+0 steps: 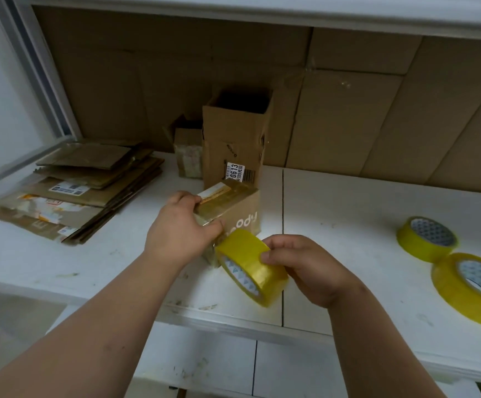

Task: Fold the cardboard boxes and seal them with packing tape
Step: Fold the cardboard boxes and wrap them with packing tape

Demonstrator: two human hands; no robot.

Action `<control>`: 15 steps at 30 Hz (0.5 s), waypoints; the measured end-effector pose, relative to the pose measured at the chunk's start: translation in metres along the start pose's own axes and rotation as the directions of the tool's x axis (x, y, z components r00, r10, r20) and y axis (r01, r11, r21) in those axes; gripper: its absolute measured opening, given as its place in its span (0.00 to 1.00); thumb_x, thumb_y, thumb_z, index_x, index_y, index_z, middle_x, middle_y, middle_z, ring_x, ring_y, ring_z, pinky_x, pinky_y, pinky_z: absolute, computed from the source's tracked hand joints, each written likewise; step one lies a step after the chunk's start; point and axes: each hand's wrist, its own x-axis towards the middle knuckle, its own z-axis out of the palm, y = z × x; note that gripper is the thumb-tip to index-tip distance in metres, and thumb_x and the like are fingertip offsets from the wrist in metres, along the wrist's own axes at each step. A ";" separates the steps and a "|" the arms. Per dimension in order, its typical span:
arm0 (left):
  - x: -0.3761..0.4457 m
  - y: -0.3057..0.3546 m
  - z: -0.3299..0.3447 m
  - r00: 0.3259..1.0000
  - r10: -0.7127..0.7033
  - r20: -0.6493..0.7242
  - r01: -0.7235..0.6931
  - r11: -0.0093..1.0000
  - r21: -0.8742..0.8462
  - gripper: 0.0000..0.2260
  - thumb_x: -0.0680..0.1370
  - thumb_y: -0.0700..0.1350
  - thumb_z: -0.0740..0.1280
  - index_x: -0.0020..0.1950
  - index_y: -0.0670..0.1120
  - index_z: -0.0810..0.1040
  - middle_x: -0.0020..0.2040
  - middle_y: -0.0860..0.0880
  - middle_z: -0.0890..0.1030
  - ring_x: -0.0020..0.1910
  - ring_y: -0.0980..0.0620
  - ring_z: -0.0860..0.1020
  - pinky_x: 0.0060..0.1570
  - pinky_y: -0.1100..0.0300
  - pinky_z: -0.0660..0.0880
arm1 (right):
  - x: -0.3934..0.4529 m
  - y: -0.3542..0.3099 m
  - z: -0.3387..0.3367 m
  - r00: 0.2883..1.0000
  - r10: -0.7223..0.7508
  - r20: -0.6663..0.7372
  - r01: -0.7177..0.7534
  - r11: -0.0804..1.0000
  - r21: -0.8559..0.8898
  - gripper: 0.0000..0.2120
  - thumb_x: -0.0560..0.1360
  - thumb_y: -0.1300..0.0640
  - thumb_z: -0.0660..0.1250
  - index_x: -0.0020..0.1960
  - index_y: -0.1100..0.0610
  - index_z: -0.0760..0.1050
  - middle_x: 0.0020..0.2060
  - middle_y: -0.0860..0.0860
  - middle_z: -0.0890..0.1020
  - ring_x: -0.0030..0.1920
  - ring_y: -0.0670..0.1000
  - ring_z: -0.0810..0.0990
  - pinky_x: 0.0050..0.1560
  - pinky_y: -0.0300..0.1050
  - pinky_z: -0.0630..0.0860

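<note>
White table (348,214): L hand (179,228) grips small box (233,209), R hand (305,268) tape roll (249,265).

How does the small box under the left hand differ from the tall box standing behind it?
The small box lies low with its top closed, and the left hand holds it; the tall box stands upright, open at the top, with no hand on it. The tall box carries a barcode label; the small box shows printed lettering on its side. Both are brown cardboard on the white table.

three tape rolls (250,265), three standing boxes (233,139), one flat-cardboard stack (75,191)
</note>
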 end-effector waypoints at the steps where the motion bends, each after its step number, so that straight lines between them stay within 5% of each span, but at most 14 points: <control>1: 0.000 0.000 0.000 1.000 -0.003 0.001 0.003 1.000 -0.003 0.28 0.70 0.58 0.74 0.66 0.46 0.77 0.63 0.51 0.74 0.58 0.49 0.76 0.54 0.58 0.73 | -0.001 0.003 0.000 1.000 -0.008 0.010 0.008 1.000 0.029 0.07 0.76 0.67 0.65 0.51 0.67 0.79 0.42 0.60 0.80 0.42 0.54 0.77 0.40 0.40 0.73; 6: 0.003 0.004 0.001 0.999 0.012 0.049 -0.014 0.999 0.038 0.29 0.72 0.58 0.73 0.68 0.44 0.76 0.65 0.50 0.74 0.61 0.49 0.75 0.56 0.60 0.69 | -0.012 0.014 -0.002 0.998 -0.040 0.051 0.035 0.995 0.094 0.05 0.77 0.65 0.64 0.50 0.62 0.79 0.41 0.56 0.81 0.42 0.51 0.79 0.43 0.40 0.75; 15: 0.006 0.010 0.005 0.988 -0.051 0.144 0.030 0.989 0.142 0.33 0.76 0.62 0.66 0.77 0.47 0.67 0.78 0.49 0.63 0.76 0.46 0.62 0.72 0.46 0.64 | -0.018 0.016 -0.006 0.995 -0.021 0.096 0.007 0.990 0.141 0.06 0.80 0.63 0.63 0.48 0.58 0.79 0.39 0.50 0.83 0.38 0.45 0.81 0.41 0.35 0.77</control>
